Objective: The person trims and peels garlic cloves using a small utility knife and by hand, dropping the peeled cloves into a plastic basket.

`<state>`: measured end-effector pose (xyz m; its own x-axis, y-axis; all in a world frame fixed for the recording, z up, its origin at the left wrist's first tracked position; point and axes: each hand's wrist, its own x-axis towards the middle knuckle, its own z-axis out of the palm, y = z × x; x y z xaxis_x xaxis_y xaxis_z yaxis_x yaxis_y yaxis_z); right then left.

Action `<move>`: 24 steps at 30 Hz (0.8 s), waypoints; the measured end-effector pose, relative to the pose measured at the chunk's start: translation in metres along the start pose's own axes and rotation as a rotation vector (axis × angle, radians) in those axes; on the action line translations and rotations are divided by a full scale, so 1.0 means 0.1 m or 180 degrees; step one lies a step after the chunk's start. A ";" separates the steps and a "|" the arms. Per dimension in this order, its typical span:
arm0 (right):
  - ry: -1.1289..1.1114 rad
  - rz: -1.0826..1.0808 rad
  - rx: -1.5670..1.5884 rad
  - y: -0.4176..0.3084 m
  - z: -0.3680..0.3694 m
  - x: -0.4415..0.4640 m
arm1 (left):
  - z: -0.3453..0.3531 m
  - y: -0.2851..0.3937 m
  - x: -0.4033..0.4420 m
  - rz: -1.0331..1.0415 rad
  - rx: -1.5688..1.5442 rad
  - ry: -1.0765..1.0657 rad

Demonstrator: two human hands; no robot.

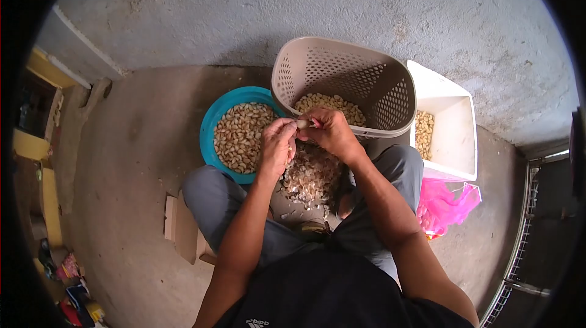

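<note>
My left hand (278, 145) is closed, its thumb and fingertips pinching a pale garlic clove (302, 124). My right hand (332, 134) meets it at the clove, fingers curled round a small pink thing (315, 122); most of that is hidden, so its kind cannot be made out. Just left of my hands sits a teal basin (209, 129) of unpeeled garlic cloves (241, 138). Beyond them a tall taupe perforated basket (390, 99) holds peeled cloves (332, 105). Below my hands a heap of papery garlic skins (312, 178) lies on the floor between my legs.
A white foam box (455, 120) with more peeled cloves (423, 135) stands right of the basket. In front of it lies a pink mesh bag (448, 206). Cardboard (183, 230) is by my left knee. A grey wall (244, 10) rises behind the containers.
</note>
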<state>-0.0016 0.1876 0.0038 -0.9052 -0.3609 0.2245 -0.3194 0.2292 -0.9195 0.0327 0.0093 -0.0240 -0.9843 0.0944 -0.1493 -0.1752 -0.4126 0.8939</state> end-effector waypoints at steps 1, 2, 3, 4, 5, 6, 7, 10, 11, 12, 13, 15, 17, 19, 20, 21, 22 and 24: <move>-0.0090 -0.0033 -0.0203 0.01 -0.01 0.00 | -0.02 0.00 0.00 0.0005 0.0197 0.0038; -0.0180 -0.0068 -0.0405 0.01 -0.02 0.00 | -0.03 0.01 0.00 0.0011 0.0394 0.0075; -0.0268 -0.0104 -0.0608 -0.01 -0.03 0.01 | -0.03 0.02 0.01 0.0073 0.0893 0.0131; -0.0276 -0.0061 -0.0698 -0.04 -0.02 -0.01 | -0.02 0.03 0.01 0.0135 0.1392 0.0185; -0.0282 -0.0018 -0.0788 -0.08 0.01 -0.04 | -0.01 0.05 0.01 0.0196 0.1892 0.0238; -0.0288 0.0025 -0.0880 -0.12 0.02 -0.06 | -0.01 0.06 0.00 0.0379 0.2113 0.0219; -0.0295 0.0040 -0.0881 -0.13 0.03 -0.08 | -0.01 0.06 -0.01 0.0564 0.2333 0.0199; -0.0266 0.0070 -0.0825 -0.15 0.05 -0.11 | 0.01 0.15 -0.05 0.0743 0.2647 0.0255; -0.0220 0.0068 -0.0768 -0.15 0.06 -0.11 | 0.02 0.18 -0.05 0.0742 0.2696 0.0293; -0.0172 0.0064 -0.0711 -0.15 0.07 -0.11 | -0.01 0.13 -0.04 0.0875 0.2652 0.0299; -0.0132 0.0092 -0.0653 -0.14 0.09 -0.10 | -0.06 0.07 -0.01 0.1009 0.2607 0.0305; -0.0053 0.0151 -0.0541 -0.11 0.11 -0.09 | -0.09 0.01 0.01 0.0980 0.2300 0.0360; -0.0071 0.0773 0.0496 -0.07 0.16 -0.07 | -0.06 -0.01 0.00 0.0648 0.1780 0.0446; -0.0063 0.1182 0.1227 -0.01 0.20 -0.06 | -0.01 0.01 -0.02 0.0443 0.1256 0.0564; -0.0052 0.1289 0.1438 0.02 0.23 -0.07 | 0.01 0.02 -0.03 0.0337 0.0994 0.0625; -0.0045 0.1400 0.1651 0.04 0.25 -0.08 | 0.04 0.05 -0.04 0.0218 0.0740 0.0722; -0.0033 0.1413 0.1928 0.07 0.28 -0.09 | 0.05 0.06 -0.05 0.0165 0.0560 0.0744; -0.0011 0.1445 0.2484 0.10 0.34 -0.11 | 0.05 0.07 -0.06 0.0057 0.0196 0.0795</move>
<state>0.0144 0.1629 -0.0186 -0.8966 -0.3882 -0.2132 0.3506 -0.3279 -0.8773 0.0380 0.0106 -0.0150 -0.9637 -0.1422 -0.2261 -0.1634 -0.3555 0.9203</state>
